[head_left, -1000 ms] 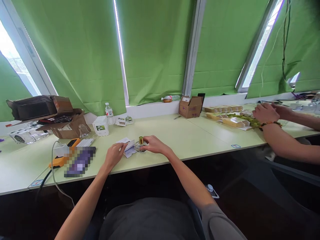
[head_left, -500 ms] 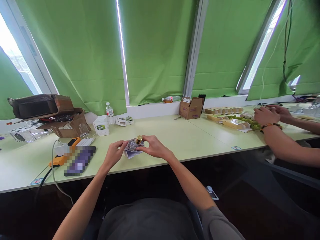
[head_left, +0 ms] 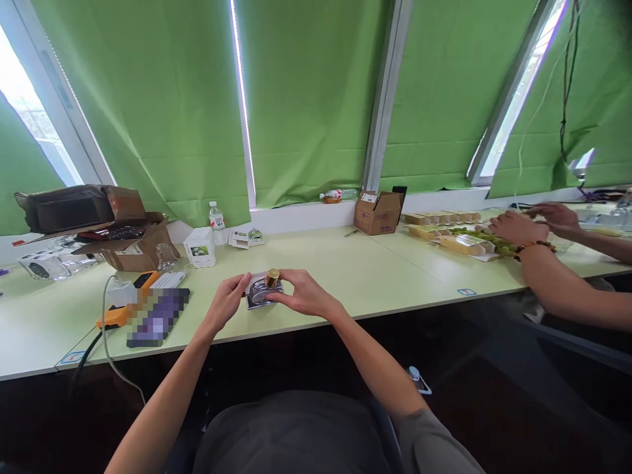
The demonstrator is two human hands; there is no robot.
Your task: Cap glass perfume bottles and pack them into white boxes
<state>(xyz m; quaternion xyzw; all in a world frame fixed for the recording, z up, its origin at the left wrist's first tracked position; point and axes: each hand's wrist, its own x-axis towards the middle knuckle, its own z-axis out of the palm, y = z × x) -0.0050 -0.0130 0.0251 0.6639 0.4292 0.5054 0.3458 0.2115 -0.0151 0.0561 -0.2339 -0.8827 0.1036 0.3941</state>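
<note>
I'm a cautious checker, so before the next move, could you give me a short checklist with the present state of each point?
1. Right hand has a grip on the glass bottle: ok, thumb and fingers are on its side.
2. Left hand steadies the paper packaging: ok, it holds the left edge.
3. Gold cap is on the bottle: ok.
4. Bottle stands upright: not ok, it is tilted.
5. Bottle sits fully inside the packaging: cannot tell, too small to make out.
6. Co-worker's hand is out of the way: ok, far off to the right.
</note>
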